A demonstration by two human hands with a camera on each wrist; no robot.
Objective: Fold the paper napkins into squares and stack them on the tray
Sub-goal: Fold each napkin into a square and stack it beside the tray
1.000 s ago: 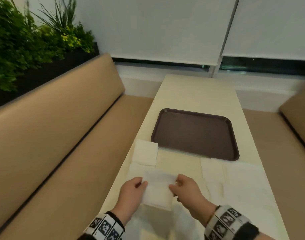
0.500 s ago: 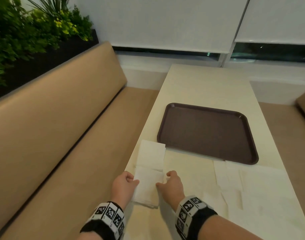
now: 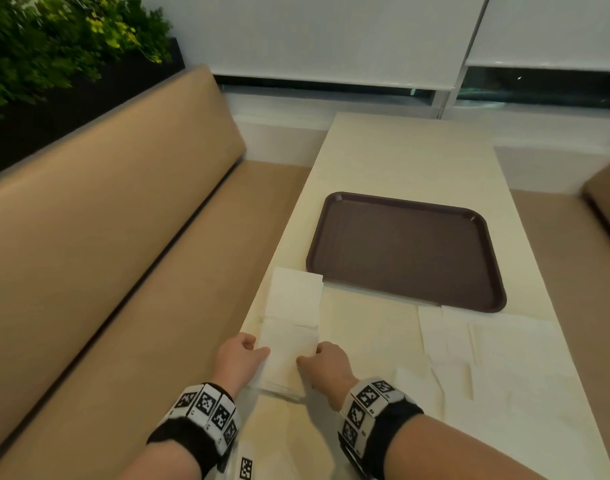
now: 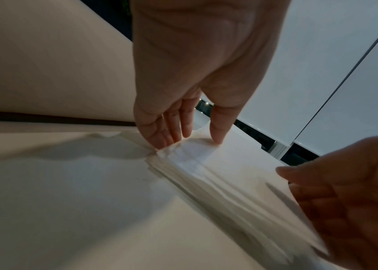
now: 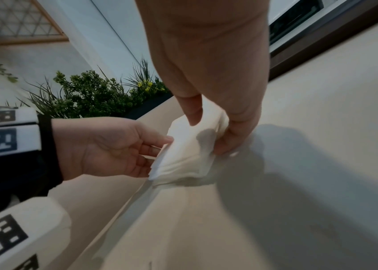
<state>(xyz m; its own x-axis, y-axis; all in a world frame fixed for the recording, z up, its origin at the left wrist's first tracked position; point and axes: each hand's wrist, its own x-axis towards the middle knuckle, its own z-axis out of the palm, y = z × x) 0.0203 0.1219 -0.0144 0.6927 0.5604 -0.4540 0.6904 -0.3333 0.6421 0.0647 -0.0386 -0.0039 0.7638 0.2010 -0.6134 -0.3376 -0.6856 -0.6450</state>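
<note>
A white folded paper napkin (image 3: 289, 355) is held low over the table's near left edge. My left hand (image 3: 258, 351) pinches its left side and my right hand (image 3: 307, 356) pinches its right side. In the left wrist view the thumb and fingers (image 4: 167, 138) clamp the layered napkin (image 4: 218, 173). In the right wrist view the right hand (image 5: 208, 127) grips the napkin (image 5: 188, 155) from above. A second folded napkin (image 3: 295, 296) lies just beyond it, beside the near left corner of the brown tray (image 3: 405, 251), which has nothing on it.
Several flat unfolded napkins (image 3: 487, 358) are spread over the near right part of the cream table (image 3: 383, 157). A tan bench (image 3: 106, 254) runs along the left, with green plants (image 3: 54, 39) behind its backrest. White blinds cover the window at the far end.
Both hands have carried the napkin left, toward the table's left edge and up to the folded napkin lying there. The head view has turned to the left.
</note>
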